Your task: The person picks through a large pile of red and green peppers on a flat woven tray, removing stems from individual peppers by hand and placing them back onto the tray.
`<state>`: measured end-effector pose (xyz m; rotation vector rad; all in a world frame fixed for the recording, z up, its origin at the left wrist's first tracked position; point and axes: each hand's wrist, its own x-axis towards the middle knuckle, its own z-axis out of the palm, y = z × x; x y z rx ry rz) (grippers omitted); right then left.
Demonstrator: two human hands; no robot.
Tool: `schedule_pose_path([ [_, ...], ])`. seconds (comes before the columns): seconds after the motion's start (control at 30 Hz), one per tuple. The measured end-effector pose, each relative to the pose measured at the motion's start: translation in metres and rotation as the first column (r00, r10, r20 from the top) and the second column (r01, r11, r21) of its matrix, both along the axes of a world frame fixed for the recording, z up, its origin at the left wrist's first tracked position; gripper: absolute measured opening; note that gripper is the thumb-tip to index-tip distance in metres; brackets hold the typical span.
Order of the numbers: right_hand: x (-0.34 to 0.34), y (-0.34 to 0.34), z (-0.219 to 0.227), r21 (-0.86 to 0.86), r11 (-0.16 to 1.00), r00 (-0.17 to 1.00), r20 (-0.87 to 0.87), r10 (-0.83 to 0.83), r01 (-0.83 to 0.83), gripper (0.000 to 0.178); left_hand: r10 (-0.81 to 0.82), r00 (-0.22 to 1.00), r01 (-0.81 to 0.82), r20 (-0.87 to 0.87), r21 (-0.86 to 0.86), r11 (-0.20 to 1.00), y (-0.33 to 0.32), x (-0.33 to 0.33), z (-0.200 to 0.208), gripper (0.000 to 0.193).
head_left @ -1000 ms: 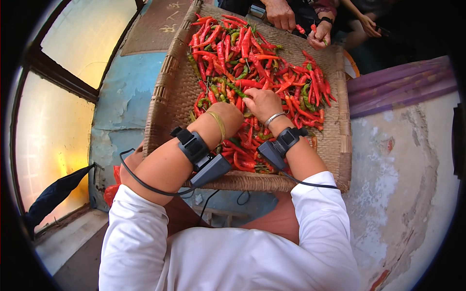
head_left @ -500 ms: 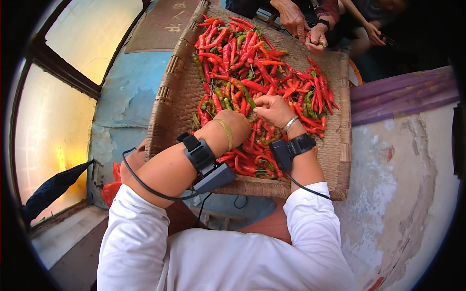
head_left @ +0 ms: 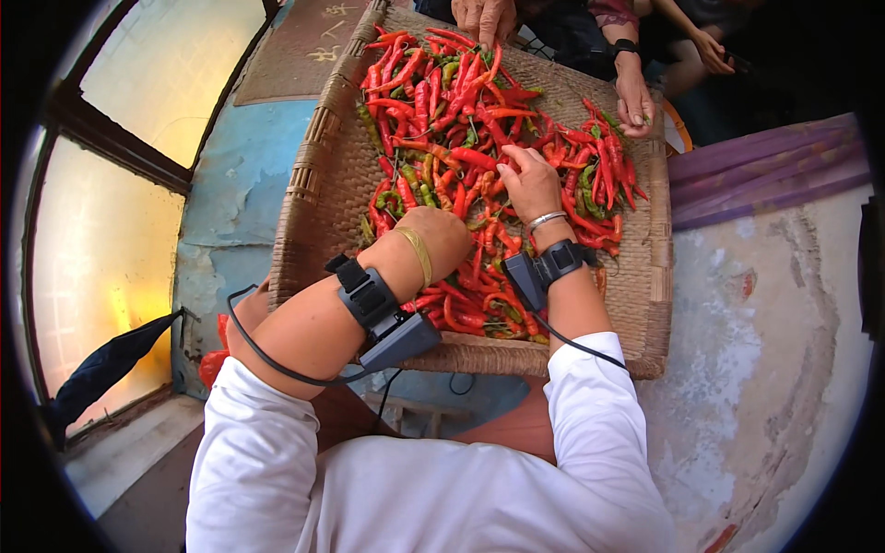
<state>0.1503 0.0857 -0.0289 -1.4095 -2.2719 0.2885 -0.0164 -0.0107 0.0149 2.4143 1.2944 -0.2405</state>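
Long chili peppers (head_left: 433,101), mostly red with some green and orange, lie heaped in a woven basket tray (head_left: 309,175). Over the near left part of the heap, my left hand (head_left: 435,241) is curled into a fist, knuckles up. Its fingertips and anything inside them are hidden beneath it. My right hand (head_left: 533,187) reaches over the middle of the heap, thumb and fingers apart, close beside a red chili pepper (head_left: 475,158). I see nothing held in it.
At the far edge, another person's hand (head_left: 486,17) touches the peppers; a second hand (head_left: 634,103) hangs over the far right corner. A further person's hand (head_left: 710,53) is beyond. Purple cloth (head_left: 765,175) lies right; frosted windows (head_left: 101,267) stand left.
My right hand has moved away from my left, up and right. The green pepper near my fingers is no longer visible there. The other person's hands have separated, one reaching to the heap.
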Motion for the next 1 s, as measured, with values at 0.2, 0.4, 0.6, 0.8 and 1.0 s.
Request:
schedule_pose_path([
  [0.2,-0.026,-0.011,-0.001,-0.133,0.99,0.959,0.284,0.003,0.036,0.027,-0.019,1.0,0.019,-0.012,0.007,1.0,0.001,0.0,0.0,0.013],
  [0.4,-0.007,-0.005,0.025,-0.067,0.996,0.997,-0.05,-0.054,0.051,0.018,0.009,1.0,-0.009,0.023,0.012,1.0,0.0,-0.001,-0.003,0.014],
  [0.6,0.048,0.01,0.046,-0.515,0.853,0.495,-0.765,-0.413,-0.085,0.012,0.026,1.0,-0.026,0.0,-0.043,0.999,-0.001,-0.002,0.002,0.015],
  [0.8,0.091,0.024,0.034,-0.481,0.873,-0.296,-0.824,-0.482,-0.083,0.027,0.011,1.0,-0.01,0.019,-0.036,0.999,0.001,0.004,0.012,0.016],
  [1.0,0.028,0.009,0.013,-0.482,0.866,0.793,-0.473,-0.385,0.133,0.041,0.007,1.0,-0.007,0.0,0.023,1.0,-0.003,0.0,0.008,0.015],
])
